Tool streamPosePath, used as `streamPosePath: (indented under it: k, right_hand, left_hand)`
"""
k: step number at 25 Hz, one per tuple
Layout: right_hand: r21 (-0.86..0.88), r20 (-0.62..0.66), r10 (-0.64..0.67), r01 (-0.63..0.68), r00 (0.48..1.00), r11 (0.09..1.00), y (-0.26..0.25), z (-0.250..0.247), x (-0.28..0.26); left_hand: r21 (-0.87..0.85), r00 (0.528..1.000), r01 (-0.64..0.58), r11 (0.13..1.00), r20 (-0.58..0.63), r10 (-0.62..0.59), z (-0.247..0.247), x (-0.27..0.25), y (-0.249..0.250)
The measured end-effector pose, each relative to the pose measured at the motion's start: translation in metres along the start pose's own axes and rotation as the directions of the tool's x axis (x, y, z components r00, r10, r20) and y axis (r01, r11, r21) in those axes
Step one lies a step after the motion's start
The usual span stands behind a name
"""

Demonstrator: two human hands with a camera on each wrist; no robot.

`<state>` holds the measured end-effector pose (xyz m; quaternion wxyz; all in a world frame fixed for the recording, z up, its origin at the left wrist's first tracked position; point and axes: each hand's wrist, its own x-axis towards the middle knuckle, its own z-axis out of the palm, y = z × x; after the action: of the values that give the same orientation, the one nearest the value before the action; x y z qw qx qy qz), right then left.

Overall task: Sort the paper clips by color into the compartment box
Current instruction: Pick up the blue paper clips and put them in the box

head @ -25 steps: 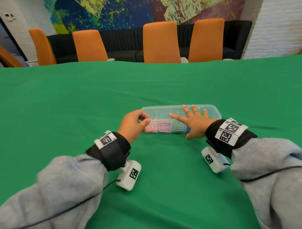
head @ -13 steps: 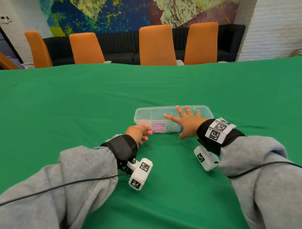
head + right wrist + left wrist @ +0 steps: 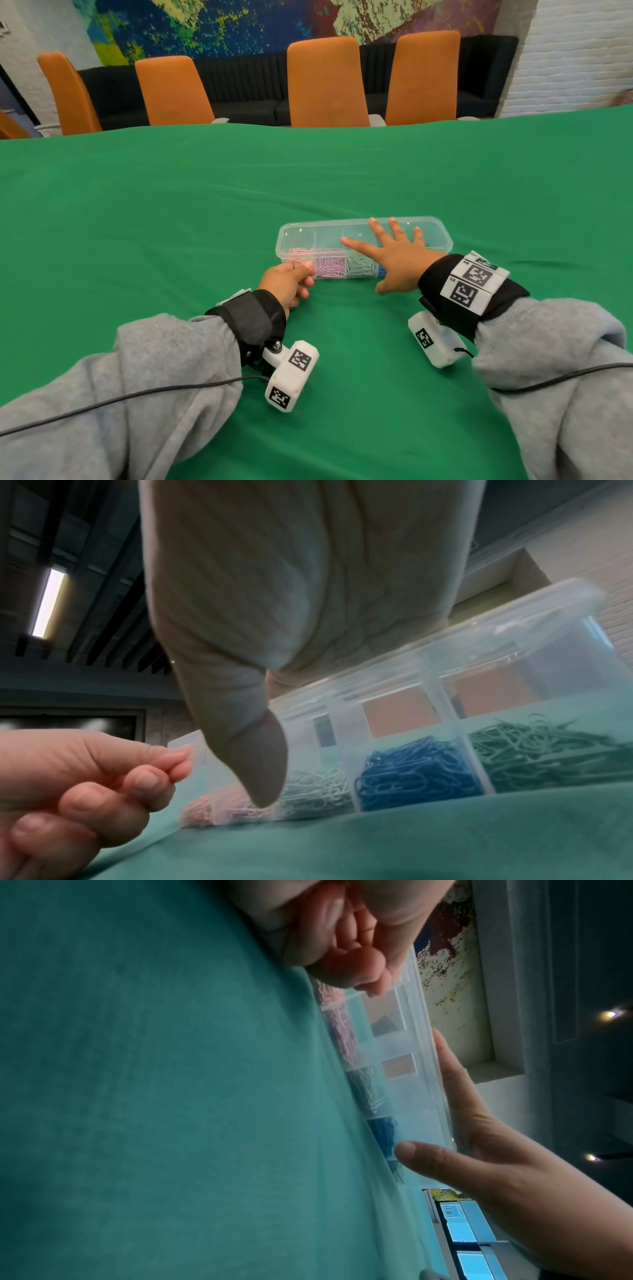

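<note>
A clear compartment box [image 3: 298, 229] with its lid on lies across the green table. Inside sit sorted paper clips: pink [image 3: 298, 251], lilac [image 3: 330, 268], pale green [image 3: 361, 265] and blue [image 3: 381, 270]; the right wrist view shows the blue clips [image 3: 414, 772] and a dark green heap [image 3: 548, 750]. My right hand [image 3: 394, 253] lies flat on the lid with fingers spread and its thumb down the near wall. My left hand [image 3: 291, 277] is curled at the box's near left corner, fingertips [image 3: 377, 987] against the rim, with nothing visible in them.
Green cloth [image 3: 205, 205] covers the whole table. Orange chairs [image 3: 325, 82] and a black sofa stand past the far edge. White wrist cameras [image 3: 291, 373] and their cables hang under both grey sleeves near the table's front.
My left hand let go of the box's left end and drew back toward me, curling low at the near left corner. My right hand stayed flat on the lid.
</note>
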<state>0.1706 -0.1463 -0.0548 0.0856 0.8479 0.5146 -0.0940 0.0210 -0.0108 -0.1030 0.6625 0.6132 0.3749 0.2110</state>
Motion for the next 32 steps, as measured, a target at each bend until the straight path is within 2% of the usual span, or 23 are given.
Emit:
streamPosePath:
  k: [4,7,9,12,17,19,21,22,23,24,25,26,27,28,29,30,32]
  right_hand:
    - [0.017,-0.006,-0.005,0.005,1.000,1.000,0.001,0.000,0.000]
    - [0.029,-0.003,0.000,0.001,1.000,1.000,0.000,0.000,0.000]
    - [0.031,0.005,0.001,-0.001,1.000,1.000,-0.001,-0.002,0.000]
    - [0.025,0.024,0.002,-0.003,1.000,1.000,0.000,-0.004,-0.001]
    - [0.034,0.030,0.007,-0.008,1.000,0.999,-0.002,-0.005,-0.002]
    - [0.026,0.012,0.013,-0.013,1.000,1.000,-0.002,-0.006,0.001]
    - [0.025,0.018,0.012,-0.012,1.000,1.000,-0.003,-0.006,0.001]
    - [0.029,0.009,0.006,-0.006,1.000,1.000,-0.001,-0.006,0.001]
    - [0.036,-0.015,-0.008,0.009,1.000,0.999,0.004,-0.010,0.000]
    - [0.058,-0.050,-0.024,0.027,0.998,0.998,0.011,-0.016,0.000]
    - [0.083,-0.081,-0.028,0.035,0.996,0.996,0.021,-0.024,-0.001]
    - [0.099,-0.086,-0.017,0.026,0.996,0.995,0.032,-0.032,-0.001]
    - [0.093,-0.063,0.003,0.003,0.998,0.996,0.042,-0.039,-0.003]
    - [0.064,-0.025,0.029,-0.027,0.999,0.998,0.050,-0.045,-0.005]
    - [0.027,0.023,0.051,-0.052,0.998,0.998,0.055,-0.047,-0.006]
    - [-0.010,0.074,0.062,-0.062,0.995,0.998,0.058,-0.050,-0.006]
    - [-0.045,0.159,0.059,-0.052,0.986,0.998,0.058,-0.052,-0.004]
  left_hand:
    - [-0.005,1.000,-0.005,1.000,-0.003,0.005,0.002,0.001,-0.004]
    - [0.014,0.999,0.042,0.999,0.003,-0.043,0.000,0.003,-0.002]
    - [0.119,0.997,0.074,0.990,0.010,-0.075,-0.006,0.006,0.004]
    - [0.342,0.997,0.054,0.938,0.039,-0.072,-0.011,0.008,0.013]
    - [0.398,0.998,0.044,0.916,0.015,-0.055,-0.003,0.008,0.014]
    - [0.458,0.993,0.031,0.888,0.085,-0.079,-0.007,0.006,0.020]
    - [0.598,0.964,-0.078,0.798,0.248,-0.092,-0.007,-0.004,0.037]
    - [0.660,0.942,-0.210,0.721,0.334,-0.031,-0.006,-0.006,0.048]
    - [0.712,0.914,-0.361,0.603,0.399,0.076,-0.003,-0.009,0.063]
    - [0.753,0.868,-0.495,0.433,0.454,0.202,0.000,-0.007,0.078]
    - [0.782,0.807,-0.578,0.232,0.507,0.304,0.004,-0.004,0.093]
    - [0.798,0.757,-0.602,0.034,0.556,0.345,0.005,0.005,0.103]
    - [0.803,0.747,-0.584,-0.119,0.589,0.309,0.007,0.014,0.109]
    - [0.811,0.780,-0.544,-0.216,0.583,0.225,0.007,0.026,0.112]
    - [0.816,0.819,-0.520,-0.253,0.560,0.124,0.006,0.036,0.111]
    - [0.826,0.850,-0.509,-0.240,0.527,0.011,0.004,0.043,0.109]
    - [0.833,0.847,-0.530,-0.158,0.510,-0.150,0.002,0.052,0.100]
